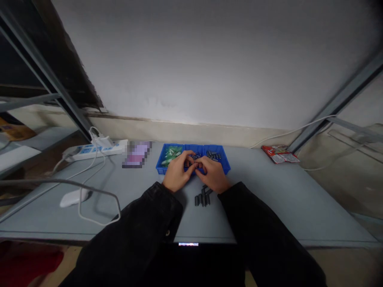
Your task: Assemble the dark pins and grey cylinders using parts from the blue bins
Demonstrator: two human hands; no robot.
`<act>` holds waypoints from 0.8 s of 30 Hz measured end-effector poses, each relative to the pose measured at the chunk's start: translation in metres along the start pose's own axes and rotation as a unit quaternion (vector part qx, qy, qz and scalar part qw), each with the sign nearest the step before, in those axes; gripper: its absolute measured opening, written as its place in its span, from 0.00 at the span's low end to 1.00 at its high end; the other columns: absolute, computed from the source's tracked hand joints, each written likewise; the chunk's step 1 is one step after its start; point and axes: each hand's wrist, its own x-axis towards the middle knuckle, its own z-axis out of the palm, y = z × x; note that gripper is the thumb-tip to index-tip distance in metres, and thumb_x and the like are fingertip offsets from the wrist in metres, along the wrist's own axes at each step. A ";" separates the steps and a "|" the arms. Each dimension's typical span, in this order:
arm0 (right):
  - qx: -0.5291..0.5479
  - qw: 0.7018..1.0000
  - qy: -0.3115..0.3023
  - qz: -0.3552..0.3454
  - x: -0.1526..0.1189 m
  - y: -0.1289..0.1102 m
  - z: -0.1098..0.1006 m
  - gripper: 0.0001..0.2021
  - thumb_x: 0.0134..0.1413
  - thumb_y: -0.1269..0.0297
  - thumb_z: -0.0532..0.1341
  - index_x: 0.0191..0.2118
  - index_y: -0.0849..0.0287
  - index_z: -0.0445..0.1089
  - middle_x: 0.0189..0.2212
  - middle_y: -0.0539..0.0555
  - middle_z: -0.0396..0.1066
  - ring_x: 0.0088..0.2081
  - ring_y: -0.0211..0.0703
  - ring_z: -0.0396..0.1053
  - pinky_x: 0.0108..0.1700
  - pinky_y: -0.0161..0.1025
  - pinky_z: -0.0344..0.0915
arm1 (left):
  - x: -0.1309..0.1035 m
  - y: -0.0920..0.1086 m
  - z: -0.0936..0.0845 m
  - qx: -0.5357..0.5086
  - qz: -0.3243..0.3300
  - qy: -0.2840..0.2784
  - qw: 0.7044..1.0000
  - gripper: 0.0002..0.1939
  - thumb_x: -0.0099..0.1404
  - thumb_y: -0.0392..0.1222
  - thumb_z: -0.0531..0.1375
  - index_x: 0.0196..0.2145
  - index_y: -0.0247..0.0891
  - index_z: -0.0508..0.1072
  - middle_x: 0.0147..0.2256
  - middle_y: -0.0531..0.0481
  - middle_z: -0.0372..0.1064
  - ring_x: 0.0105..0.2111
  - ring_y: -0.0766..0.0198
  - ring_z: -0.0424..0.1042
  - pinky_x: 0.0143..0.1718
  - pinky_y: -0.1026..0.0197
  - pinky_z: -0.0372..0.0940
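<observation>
My left hand [178, 170] and my right hand [212, 172] meet over the front of a blue divided bin [226, 162]. Thumbs and fingertips of both are pinched close together; whatever lies between them is too small and covered to make out. Green and pale pieces [172, 154] fill the left compartment. Small dark shiny parts [196, 156] lie in the middle one, partly behind my fingers. More dark metallic cylinders [213, 155] are in the right compartment. On the table just below my hands rests a small group of dark grey cylinders [204, 198].
A white power strip [116, 147] with plugs and a phone with a blurred screen [137, 154] are at left. Nearer lies a white mouse-like object [74, 197] among loose cables [98, 221]. A red packet [279, 154] sits back right, beside a metal frame post [332, 99].
</observation>
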 end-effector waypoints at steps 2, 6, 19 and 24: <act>0.002 1.000 0.002 -0.004 0.000 0.001 0.001 0.06 0.58 0.73 0.61 0.40 0.56 0.68 0.34 0.51 0.72 0.32 0.40 0.69 0.35 0.36 0.63 | 0.000 0.000 0.000 -0.001 -0.001 -0.002 1.000 0.17 0.68 0.36 0.63 0.52 0.41 0.66 0.36 0.52 0.75 0.33 0.63 0.71 0.41 0.58 0.67; 0.003 1.000 0.009 -0.011 -0.001 0.002 0.002 0.07 0.57 0.73 0.62 0.41 0.56 0.68 0.34 0.51 0.72 0.32 0.40 0.69 0.35 0.36 0.62 | 0.000 0.000 0.000 -0.002 -0.002 -0.003 1.000 0.16 0.68 0.36 0.63 0.52 0.41 0.66 0.35 0.52 0.74 0.33 0.63 0.70 0.41 0.58 0.67; 0.002 1.000 0.006 -0.009 -0.001 0.002 0.001 0.07 0.57 0.73 0.62 0.41 0.55 0.68 0.34 0.50 0.72 0.32 0.40 0.69 0.36 0.37 0.63 | -0.001 -0.002 0.001 0.003 0.015 0.000 1.000 0.16 0.68 0.36 0.62 0.52 0.41 0.66 0.35 0.51 0.73 0.33 0.61 0.71 0.41 0.56 0.68; 0.005 1.000 0.007 -0.008 -0.001 0.002 0.002 0.07 0.57 0.72 0.62 0.41 0.55 0.68 0.34 0.50 0.72 0.32 0.40 0.69 0.35 0.36 0.62 | -0.001 -0.002 0.001 0.003 0.017 0.001 1.000 0.16 0.68 0.36 0.62 0.52 0.40 0.66 0.35 0.51 0.73 0.33 0.61 0.71 0.41 0.56 0.68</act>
